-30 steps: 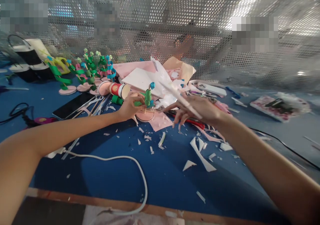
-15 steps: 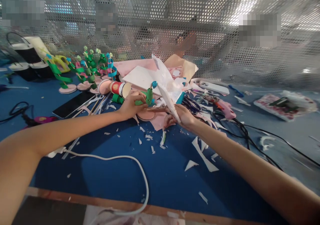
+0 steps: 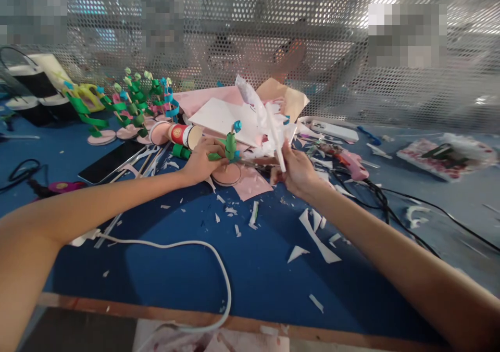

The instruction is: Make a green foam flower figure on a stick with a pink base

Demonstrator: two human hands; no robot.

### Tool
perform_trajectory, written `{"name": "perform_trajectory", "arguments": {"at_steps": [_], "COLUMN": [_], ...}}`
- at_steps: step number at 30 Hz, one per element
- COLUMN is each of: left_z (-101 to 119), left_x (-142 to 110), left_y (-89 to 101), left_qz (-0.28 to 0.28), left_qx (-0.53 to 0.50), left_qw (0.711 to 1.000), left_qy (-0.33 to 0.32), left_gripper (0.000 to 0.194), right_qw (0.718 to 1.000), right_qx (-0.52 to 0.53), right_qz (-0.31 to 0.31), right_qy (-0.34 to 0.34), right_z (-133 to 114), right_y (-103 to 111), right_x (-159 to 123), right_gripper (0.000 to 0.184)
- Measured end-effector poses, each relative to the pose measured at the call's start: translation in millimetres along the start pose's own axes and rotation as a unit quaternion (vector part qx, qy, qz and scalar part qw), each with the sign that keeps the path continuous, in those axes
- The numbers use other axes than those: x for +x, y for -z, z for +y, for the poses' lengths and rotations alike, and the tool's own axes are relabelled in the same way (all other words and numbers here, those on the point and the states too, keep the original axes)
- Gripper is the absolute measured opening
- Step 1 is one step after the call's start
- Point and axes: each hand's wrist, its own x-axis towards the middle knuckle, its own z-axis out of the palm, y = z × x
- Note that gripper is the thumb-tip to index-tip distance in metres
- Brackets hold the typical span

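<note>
My left hand (image 3: 206,159) pinches a green paper strip (image 3: 230,145) that curls around an upright stem. A blue paper bud (image 3: 237,126) tops the stem, and a round pink base (image 3: 227,175) sits under it on the table. To its right, my right hand (image 3: 299,174) grips a thin white sheet (image 3: 278,146), seen nearly edge-on and tilted upward, with clear film about its upper part. Some of the right fingers are hidden behind the sheet. Just left of my left hand lies a red and white paper cup (image 3: 180,134) on its side.
Several finished green and blue paper plants (image 3: 135,107) stand at the back left, near a black phone (image 3: 111,162). A pink glue gun (image 3: 353,164) with cables lies right. White scraps (image 3: 318,240) and a white cable (image 3: 224,268) lie in front; a perforated metal screen (image 3: 250,39) rises behind.
My right hand has moved right with the white sheet, away from the green plant, and the sheet now stands steeper. The pink base shows more fully. My left hand keeps its grip.
</note>
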Motion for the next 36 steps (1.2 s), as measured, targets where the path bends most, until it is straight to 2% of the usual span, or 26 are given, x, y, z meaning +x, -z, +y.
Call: {"name": "perform_trajectory", "arguments": {"at_steps": [4,7,10,12,13,14,15,16,17,19,20,21,24,25,27,28,29,31,32,33,34,35,36], "left_z": [2.0,3.4,5.1,6.6,7.3,7.8,8.1,8.1,7.9,7.2,6.8,6.5,6.4,6.3,5.8,5.3,4.8,3.7,3.3,3.0,3.0,3.0,3.3], "left_x": [-0.7,-1.2,-1.8,-2.0,-2.1,-2.1,-2.0,-1.8,-1.5,-0.8,-0.5,-0.1,0.8,1.1,1.8,2.2,2.6,3.2,3.4,3.4,3.5,3.5,3.5], "left_y": [0.5,0.7,0.4,0.1,0.0,-0.2,-0.4,-0.7,-0.9,-1.3,-1.3,-1.2,-0.6,-0.4,-0.2,-0.2,-0.1,0.1,0.3,0.5,0.6,0.6,0.5], "left_qz": [-0.006,-0.007,-0.007,-0.006,-0.008,-0.010,-0.014,-0.017,-0.015,-0.004,-0.002,-0.004,-0.018,-0.018,-0.008,-0.002,0.001,0.000,-0.002,-0.005,-0.004,-0.001,0.000], "left_qx": [-0.013,-0.017,-0.025,-0.037,-0.044,-0.049,-0.052,-0.051,-0.046,-0.032,-0.029,-0.029,-0.032,-0.032,-0.026,-0.025,-0.024,-0.024,-0.026,-0.027,-0.028,-0.029,-0.030], "left_qw": [1.000,1.000,1.000,0.999,0.999,0.999,0.998,0.998,0.999,0.999,1.000,1.000,0.999,0.999,1.000,1.000,1.000,1.000,1.000,1.000,1.000,1.000,0.999], "left_qy": [0.009,0.010,0.013,0.017,0.018,0.018,0.018,0.016,0.013,0.010,0.009,0.008,0.009,0.008,0.006,0.005,0.003,0.003,0.005,0.007,0.009,0.010,0.010], "left_gripper": [0.014,0.013,0.014,0.014,0.014,0.015,0.015,0.016,0.016,0.016,0.016,0.016,0.017,0.016,0.015,0.015,0.015,0.016,0.015,0.015,0.015,0.015,0.014], "right_qw": [0.994,0.970,0.944,0.904,0.870,0.818,0.754,0.710,0.693,0.712,0.710,0.698,0.628,0.625,0.649,0.647,0.635,0.589,0.570,0.592,0.640,0.670,0.679], "right_qx": [-0.103,-0.203,-0.303,-0.409,-0.482,-0.570,-0.651,-0.692,-0.705,-0.694,-0.695,-0.707,-0.757,-0.756,-0.744,-0.748,-0.765,-0.791,-0.790,-0.779,-0.752,-0.732,-0.722], "right_qz": [-0.040,-0.122,-0.130,-0.118,-0.097,-0.055,0.009,0.047,0.055,-0.061,-0.094,-0.093,0.023,0.020,-0.099,-0.112,-0.067,0.088,0.145,0.126,0.064,-0.005,-0.036], "right_qy": [-0.007,-0.052,-0.002,0.025,0.036,0.058,0.083,0.120,0.139,0.085,0.067,0.073,0.179,0.193,0.123,0.097,0.091,0.141,0.172,0.162,0.145,0.121,0.126], "right_z": [-13.7,-30.6,-57.8,-80.5,-92.1,-103.0,-112.8,-120.9,-127.0,-132.9,-133.2,-132.3,-127.1,-125.9,-125.6,-126.3,-127.6,-130.5,-131.5,-131.9,-131.4,-130.0,-127.7], "right_y": [26.2,49.4,65.1,66.5,63.9,59.2,52.9,45.8,38.5,26.4,22.1,19.1,14.6,14.0,13.5,13.4,13.0,9.8,6.8,3.0,-1.0,-4.2,-6.2], "right_x": [-12.7,-20.5,-25.3,-28.4,-30.4,-32.9,-35.6,-38.3,-40.7,-43.3,-43.4,-42.9,-41.3,-41.6,-43.1,-44.1,-45.0,-47.4,-49.0,-51.0,-52.8,-54.3,-55.0], "right_gripper": [0.038,0.038,0.043,0.046,0.046,0.042,0.038,0.035,0.035,0.041,0.042,0.039,0.031,0.035,0.040,0.038,0.034,0.029,0.029,0.028,0.026,0.030,0.034]}}
